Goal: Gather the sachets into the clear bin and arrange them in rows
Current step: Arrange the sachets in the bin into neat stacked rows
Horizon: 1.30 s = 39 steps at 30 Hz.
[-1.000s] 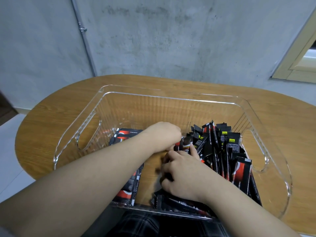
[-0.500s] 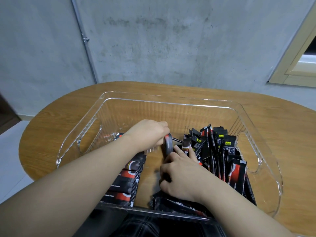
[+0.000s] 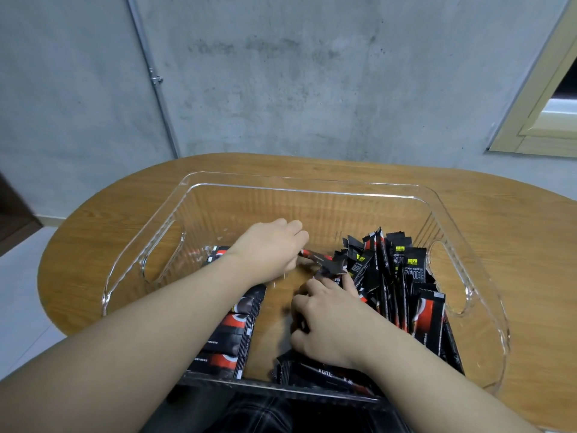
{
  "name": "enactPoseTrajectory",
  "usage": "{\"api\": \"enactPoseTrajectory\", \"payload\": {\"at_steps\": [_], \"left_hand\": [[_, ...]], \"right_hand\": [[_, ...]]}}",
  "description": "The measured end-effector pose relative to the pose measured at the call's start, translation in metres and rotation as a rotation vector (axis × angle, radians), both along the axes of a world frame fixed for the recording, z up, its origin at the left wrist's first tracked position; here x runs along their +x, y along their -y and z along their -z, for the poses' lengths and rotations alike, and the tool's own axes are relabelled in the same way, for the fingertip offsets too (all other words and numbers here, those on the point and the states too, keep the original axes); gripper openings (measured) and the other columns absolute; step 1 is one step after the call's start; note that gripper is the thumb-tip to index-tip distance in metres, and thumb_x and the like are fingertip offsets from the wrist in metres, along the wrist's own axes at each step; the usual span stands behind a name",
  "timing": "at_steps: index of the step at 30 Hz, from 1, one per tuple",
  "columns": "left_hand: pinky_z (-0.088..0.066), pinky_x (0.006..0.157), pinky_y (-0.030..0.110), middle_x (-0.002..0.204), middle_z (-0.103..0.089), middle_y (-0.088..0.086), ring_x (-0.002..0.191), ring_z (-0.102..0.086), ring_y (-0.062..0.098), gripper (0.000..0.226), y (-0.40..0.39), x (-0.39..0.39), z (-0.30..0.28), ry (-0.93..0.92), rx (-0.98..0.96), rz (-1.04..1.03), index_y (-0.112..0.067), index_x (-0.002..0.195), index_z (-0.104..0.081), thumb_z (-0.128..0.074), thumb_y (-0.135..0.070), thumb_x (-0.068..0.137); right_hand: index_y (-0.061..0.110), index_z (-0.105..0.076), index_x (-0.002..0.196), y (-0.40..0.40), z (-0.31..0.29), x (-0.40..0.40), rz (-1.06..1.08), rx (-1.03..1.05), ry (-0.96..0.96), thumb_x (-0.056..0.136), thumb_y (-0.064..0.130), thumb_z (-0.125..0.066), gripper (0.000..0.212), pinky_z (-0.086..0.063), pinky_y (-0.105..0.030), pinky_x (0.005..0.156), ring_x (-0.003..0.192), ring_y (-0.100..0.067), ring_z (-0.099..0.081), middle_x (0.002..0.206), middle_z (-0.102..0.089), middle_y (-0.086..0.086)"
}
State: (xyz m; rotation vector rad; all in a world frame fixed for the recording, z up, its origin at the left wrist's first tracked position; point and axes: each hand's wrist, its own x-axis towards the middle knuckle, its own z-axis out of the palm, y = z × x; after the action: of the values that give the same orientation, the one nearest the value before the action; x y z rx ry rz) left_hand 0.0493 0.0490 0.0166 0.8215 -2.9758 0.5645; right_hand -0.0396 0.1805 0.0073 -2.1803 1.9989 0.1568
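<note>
Sachets (image 3: 402, 276) stand bunched in the right half of the clear bin (image 3: 312, 190) at mid-frame, with a flat row (image 3: 232, 335) lying along its lower left. Both forearms reach in from the bottom edge. Left hand (image 3: 268, 250) pinches one sachet (image 3: 321, 260) at centre; right hand (image 3: 327, 323) lies knuckles-up, fingers curled among the packets, grip unclear.

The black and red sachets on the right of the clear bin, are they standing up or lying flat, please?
Standing, loosely. The black and red sachets lean on edge inside the clear plastic bin, tops fanned unevenly upward.
</note>
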Motion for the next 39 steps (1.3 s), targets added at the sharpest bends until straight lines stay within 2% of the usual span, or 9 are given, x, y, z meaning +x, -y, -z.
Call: {"api": "enactPoseTrajectory", "payload": {"at_steps": [3,8,12,15,20,25,29,33,39], "left_hand": [[-0.038,0.066,0.03,0.118,-0.046,-0.001,0.107,-0.047,0.019,0.03,-0.002,-0.006,0.004,-0.011,0.021,0.064,-0.019,0.121,-0.045,-0.041,-0.037,0.097],[-0.045,0.08,0.03,0.123,-0.051,-0.009,0.108,-0.048,0.016,0.03,0.002,-0.009,0.006,-0.009,0.122,0.167,-0.028,0.126,-0.047,-0.044,-0.035,0.097],[-0.047,0.082,0.033,0.119,-0.059,-0.009,0.107,-0.051,0.017,0.029,-0.002,-0.016,0.007,-0.012,0.196,0.157,-0.025,0.124,-0.052,-0.041,-0.022,0.098],[-0.048,0.086,0.038,0.113,-0.064,-0.004,0.107,-0.052,0.018,0.027,-0.001,-0.017,-0.001,-0.149,0.283,0.119,-0.019,0.117,-0.06,-0.043,-0.02,0.096],[-0.042,0.087,0.031,0.105,-0.062,-0.002,0.103,-0.053,0.018,0.026,0.008,0.015,-0.025,-0.375,0.297,-0.043,-0.022,0.118,-0.064,-0.05,-0.023,0.096],[-0.043,0.069,0.028,0.093,-0.058,-0.006,0.088,-0.042,0.013,0.022,0.01,0.05,-0.015,-0.232,0.122,-0.288,-0.022,0.107,-0.064,-0.056,-0.009,0.09],[-0.034,0.063,0.029,0.075,-0.035,-0.003,0.081,-0.037,0.018,0.029,0.002,0.049,-0.011,-0.161,0.076,-0.471,-0.011,0.095,-0.055,-0.052,0.012,0.079],[-0.036,0.067,0.03,0.089,-0.048,0.004,0.092,-0.049,0.024,0.033,-0.001,0.043,-0.008,-0.087,0.111,-0.517,-0.009,0.098,-0.056,-0.051,0.015,0.076],[-0.046,0.066,0.032,0.083,-0.054,0.005,0.075,-0.049,0.024,0.022,0.005,0.043,-0.002,-0.037,0.14,-0.562,-0.012,0.075,-0.05,-0.055,0.009,0.079]], "right_hand": [[0.017,-0.054,0.116,0.001,0.003,0.0,-0.019,-0.027,-0.001,0.07,0.051,-0.015,0.069,-0.01,-0.059,0.111,0.127,-0.026,-0.034,0.121,-0.045,-0.007],[0.015,-0.053,0.118,0.002,0.004,-0.002,-0.019,-0.004,-0.012,0.07,0.055,-0.013,0.074,-0.007,-0.059,0.112,0.129,-0.027,-0.033,0.127,-0.044,-0.008],[0.014,-0.052,0.122,0.0,0.0,0.0,0.006,0.01,-0.003,0.087,0.047,-0.037,0.051,0.003,-0.059,0.113,0.125,-0.028,-0.037,0.127,-0.045,-0.009],[0.014,-0.051,0.125,0.001,0.001,-0.001,-0.003,0.01,-0.027,0.077,0.051,-0.028,0.065,0.002,-0.06,0.113,0.136,-0.028,-0.027,0.132,-0.043,-0.01],[0.015,-0.052,0.125,0.001,0.001,-0.001,0.004,0.007,0.012,0.089,0.042,-0.041,0.046,0.005,-0.06,0.113,0.14,-0.027,-0.02,0.137,-0.041,-0.009],[0.015,-0.052,0.125,0.001,0.002,-0.002,0.006,0.008,0.016,0.089,0.042,-0.041,0.046,0.005,-0.06,0.113,0.139,-0.027,-0.021,0.136,-0.042,-0.007],[0.015,-0.052,0.124,0.001,0.002,-0.002,0.005,0.001,0.014,0.089,0.042,-0.04,0.046,0.005,-0.06,0.113,0.138,-0.026,-0.022,0.135,-0.043,-0.007],[0.015,-0.052,0.124,0.001,0.003,-0.002,0.008,-0.001,0.012,0.089,0.043,-0.04,0.046,0.005,-0.06,0.113,0.138,-0.027,-0.022,0.134,-0.043,-0.008],[0.014,-0.052,0.125,0.001,0.003,-0.001,0.002,-0.01,0.003,0.09,0.042,-0.04,0.047,0.006,-0.06,0.113,0.138,-0.027,-0.023,0.135,-0.042,-0.009]]}}
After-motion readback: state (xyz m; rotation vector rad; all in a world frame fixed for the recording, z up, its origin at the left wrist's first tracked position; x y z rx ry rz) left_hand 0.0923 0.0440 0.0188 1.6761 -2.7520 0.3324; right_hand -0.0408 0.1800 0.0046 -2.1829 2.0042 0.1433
